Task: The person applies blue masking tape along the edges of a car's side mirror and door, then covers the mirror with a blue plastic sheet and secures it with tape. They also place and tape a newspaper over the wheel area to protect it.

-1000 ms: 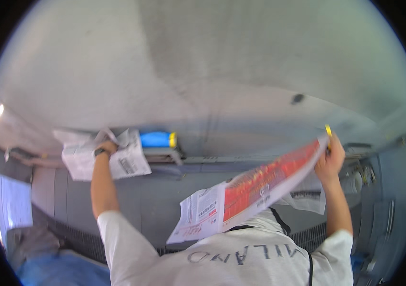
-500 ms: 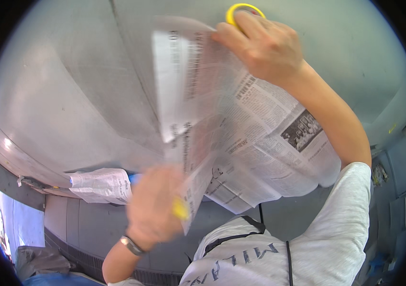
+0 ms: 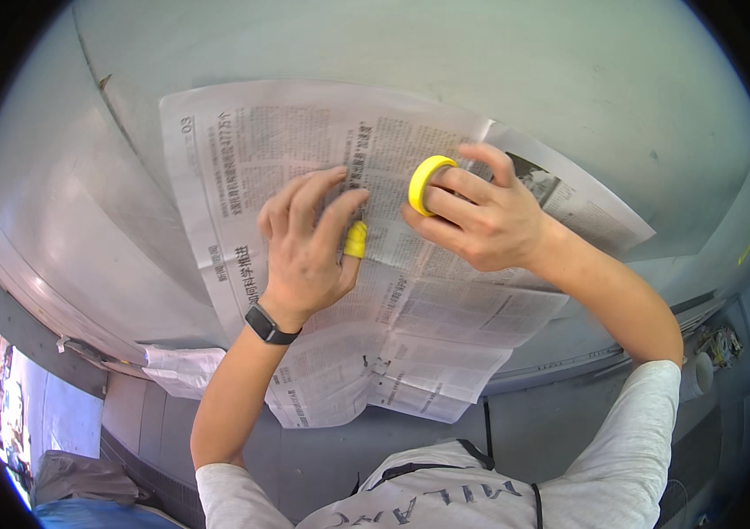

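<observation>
Newspaper sheet (image 3: 393,264): spread wide across a large pale grey panel (image 3: 525,62), centre of the scene, lying beneath both hands. Far edge makes a long curve; far left corner reaches out well beyond the left hand (image 3: 309,242), right corner sticks out past the right wrist. Fold creases run through the near half. Near end ragged in outline, overlapping the panel's near edge as seen from above.

Left hand: over the left-middle of the sheet, fingers spread and bent, back of hand up. Gripping nothing that shows; whether the fingertips press the paper, cannot tell. Yellow wrap (image 3: 355,239) round the thumb end. Dark watch (image 3: 269,325) on the wrist.

Right hand (image 3: 481,216): over the right half of the sheet, fingers curled through a yellow tape roll (image 3: 416,189), which it carries on the side facing the left hand. Index finger raised clear of the ring.

Second paper piece (image 3: 183,370) near left, just beside the left forearm, at the panel's near edge. Grey cloth (image 3: 84,476) in the near left corner, blue material (image 3: 102,513) just below it.
</observation>
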{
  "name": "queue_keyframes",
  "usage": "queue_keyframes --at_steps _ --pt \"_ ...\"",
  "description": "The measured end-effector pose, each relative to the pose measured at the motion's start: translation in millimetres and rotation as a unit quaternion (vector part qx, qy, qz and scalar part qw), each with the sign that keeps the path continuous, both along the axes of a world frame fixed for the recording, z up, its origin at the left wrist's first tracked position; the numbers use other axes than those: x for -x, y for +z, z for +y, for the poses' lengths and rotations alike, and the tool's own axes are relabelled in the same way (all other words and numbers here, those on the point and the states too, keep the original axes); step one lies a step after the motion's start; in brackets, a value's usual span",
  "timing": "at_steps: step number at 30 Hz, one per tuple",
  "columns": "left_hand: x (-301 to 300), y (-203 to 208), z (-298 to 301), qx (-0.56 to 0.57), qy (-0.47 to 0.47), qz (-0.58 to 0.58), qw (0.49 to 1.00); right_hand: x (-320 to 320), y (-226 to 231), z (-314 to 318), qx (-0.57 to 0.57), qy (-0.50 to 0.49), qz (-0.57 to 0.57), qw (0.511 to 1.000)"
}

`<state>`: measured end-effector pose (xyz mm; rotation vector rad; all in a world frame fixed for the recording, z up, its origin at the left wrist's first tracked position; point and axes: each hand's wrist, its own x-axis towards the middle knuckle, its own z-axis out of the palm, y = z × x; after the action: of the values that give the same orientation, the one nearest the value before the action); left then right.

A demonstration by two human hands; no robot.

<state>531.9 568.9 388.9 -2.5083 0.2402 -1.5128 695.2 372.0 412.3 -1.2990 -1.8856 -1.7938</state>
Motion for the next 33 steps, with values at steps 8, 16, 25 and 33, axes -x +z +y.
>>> queue_keyframes --at_steps 8,16,25,33 --pt "-19.5 56.7 -25.7 0.239 -0.296 0.197 0.904 -34.8 -2.4 -9.8 0.058 0.058 -0.045 0.996" --pt "-28.0 47.2 -37.1 0.241 -0.272 0.144 0.92 -32.3 0.8 -6.2 0.059 0.104 -0.005 0.993" --pt "-36.8 34.7 -38.2 0.306 -0.276 0.094 0.906 -31.9 1.5 -6.9 0.015 0.066 -0.016 0.998" --pt "-2.2 88.2 36.4 0.368 -0.021 -0.303 0.879 -55.0 16.2 -66.9 -0.119 -0.015 -0.066 0.991"
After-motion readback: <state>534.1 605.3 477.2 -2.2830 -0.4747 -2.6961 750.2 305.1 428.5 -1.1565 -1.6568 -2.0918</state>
